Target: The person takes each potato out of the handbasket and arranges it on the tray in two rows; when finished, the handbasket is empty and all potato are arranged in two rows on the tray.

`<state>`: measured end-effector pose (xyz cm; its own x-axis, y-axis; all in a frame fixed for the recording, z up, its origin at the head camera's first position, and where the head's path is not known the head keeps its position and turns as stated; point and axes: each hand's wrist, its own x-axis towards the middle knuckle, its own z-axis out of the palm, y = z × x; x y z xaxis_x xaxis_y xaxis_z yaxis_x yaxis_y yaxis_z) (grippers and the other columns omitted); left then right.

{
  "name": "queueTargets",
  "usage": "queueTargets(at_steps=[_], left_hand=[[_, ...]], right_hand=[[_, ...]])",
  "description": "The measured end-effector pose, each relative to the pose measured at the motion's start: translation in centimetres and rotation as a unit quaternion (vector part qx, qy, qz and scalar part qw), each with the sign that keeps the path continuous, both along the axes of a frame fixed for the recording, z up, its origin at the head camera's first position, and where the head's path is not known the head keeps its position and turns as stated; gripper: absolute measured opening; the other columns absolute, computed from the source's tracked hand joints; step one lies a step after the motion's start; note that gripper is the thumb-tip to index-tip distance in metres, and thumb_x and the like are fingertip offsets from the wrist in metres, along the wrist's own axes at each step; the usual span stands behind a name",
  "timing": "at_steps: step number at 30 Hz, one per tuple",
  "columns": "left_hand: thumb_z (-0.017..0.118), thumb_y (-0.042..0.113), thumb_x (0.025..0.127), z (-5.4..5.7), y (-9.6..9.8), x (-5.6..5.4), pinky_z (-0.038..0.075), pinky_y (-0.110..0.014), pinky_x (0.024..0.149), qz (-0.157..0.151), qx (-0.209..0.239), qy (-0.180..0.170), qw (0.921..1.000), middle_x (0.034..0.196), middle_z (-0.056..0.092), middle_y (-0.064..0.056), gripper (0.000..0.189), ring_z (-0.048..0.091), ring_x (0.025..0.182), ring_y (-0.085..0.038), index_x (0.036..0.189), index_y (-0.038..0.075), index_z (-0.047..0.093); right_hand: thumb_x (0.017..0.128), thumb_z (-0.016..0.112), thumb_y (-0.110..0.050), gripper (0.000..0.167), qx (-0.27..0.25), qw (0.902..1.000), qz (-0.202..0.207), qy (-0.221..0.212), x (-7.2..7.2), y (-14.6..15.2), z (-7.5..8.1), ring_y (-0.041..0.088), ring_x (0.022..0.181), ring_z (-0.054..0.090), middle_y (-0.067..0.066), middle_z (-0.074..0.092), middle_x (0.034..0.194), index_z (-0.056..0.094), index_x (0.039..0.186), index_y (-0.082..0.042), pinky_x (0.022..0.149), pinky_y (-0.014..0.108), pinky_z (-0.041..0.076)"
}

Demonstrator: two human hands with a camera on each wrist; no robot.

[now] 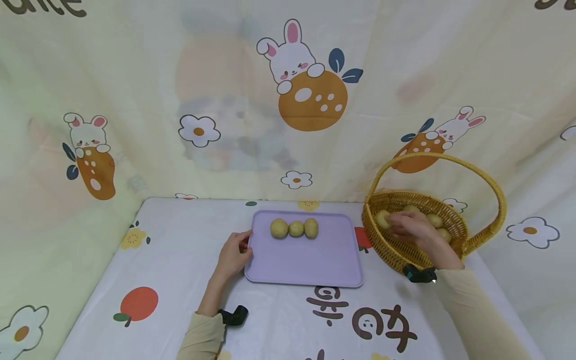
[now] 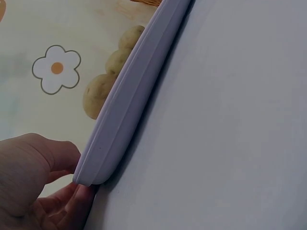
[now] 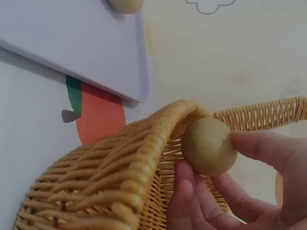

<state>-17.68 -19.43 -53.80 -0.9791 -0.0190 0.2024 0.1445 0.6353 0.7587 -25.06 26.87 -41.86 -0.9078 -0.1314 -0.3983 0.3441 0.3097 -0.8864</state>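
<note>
From above, the head view faces forward and down; both close-up wrist views share the tray (image 1: 303, 262).

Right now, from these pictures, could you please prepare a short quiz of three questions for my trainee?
1. How many round yellow-brown potatoes lie on the lilac rectangular tray?
2. Which hand holds a single potato at the golden woven wicker basket?
3. True or false: the left hand is inside the basket.

Key: 1. Three. 2. The right hand. 3. False; the left hand grips the tray's edge.
</note>
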Motion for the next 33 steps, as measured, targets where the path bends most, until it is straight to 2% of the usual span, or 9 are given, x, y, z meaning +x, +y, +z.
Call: queueTargets(at_steps=[5,8,18,28,33], left_hand=[[0.065,-0.003,0.078,0.0,0.0,0.0,0.052,-0.036,0.078,0.0,0.002,0.0,1.0,0.097,0.059,-0.014,0.052,0.061,0.082,-0.021,0.13,-0.003,0.061],[0.065,-0.002,0.079,0.0,0.0,0.0,0.051,-0.036,0.078,-0.001,0.002,0.0,1.0,0.097,0.059,-0.014,0.052,0.061,0.082,-0.021,0.13,-0.003,0.061],[0.065,-0.003,0.078,0.0,0.0,-0.1,0.051,-0.036,0.078,0.002,0.001,-0.001,1.0,0.097,0.059,-0.013,0.052,0.061,0.081,-0.02,0.13,-0.003,0.062],[0.065,-0.002,0.079,0.0,-0.1,-0.1,0.051,-0.035,0.077,0.0,-0.001,-0.002,1.0,0.097,0.059,-0.013,0.051,0.06,0.082,-0.02,0.13,-0.003,0.061],[0.065,-0.002,0.079,0.0,-0.1,0.0,0.051,-0.036,0.077,0.004,-0.003,-0.002,1.0,0.097,0.059,-0.013,0.051,0.06,0.082,-0.02,0.13,-0.003,0.062]], right_hand=[[0.095,0.064,-0.023,0.011,-0.01,0.9999,-0.001,0.008,-0.2,-0.3,0.1,0.01,0.077,0.069,-0.007,0.069,0.084,0.071,0.099,-0.014,0.071,0.026,0.056],[0.095,0.064,-0.022,0.01,-0.021,0.9997,-0.006,0.007,-0.4,-0.5,0.0,0.01,0.077,0.069,-0.006,0.069,0.084,0.07,0.097,-0.014,0.068,0.025,0.056],[0.096,0.063,-0.023,0.027,-0.042,0.999,-0.014,0.008,-0.8,-1.3,0.2,0.008,0.08,0.069,-0.007,0.068,0.086,0.058,0.115,-0.004,0.07,0.024,0.055],[0.095,0.065,-0.025,0.021,-0.04,0.999,-0.02,0.006,-0.8,-2.1,0.8,0.009,0.079,0.068,-0.006,0.07,0.084,0.061,0.108,-0.009,0.069,0.023,0.055],[0.094,0.066,-0.026,0.025,-0.04,0.999,-0.015,0.014,-0.9,-2.7,1.1,0.009,0.081,0.069,-0.007,0.071,0.084,0.06,0.11,-0.008,0.07,0.024,0.055]])
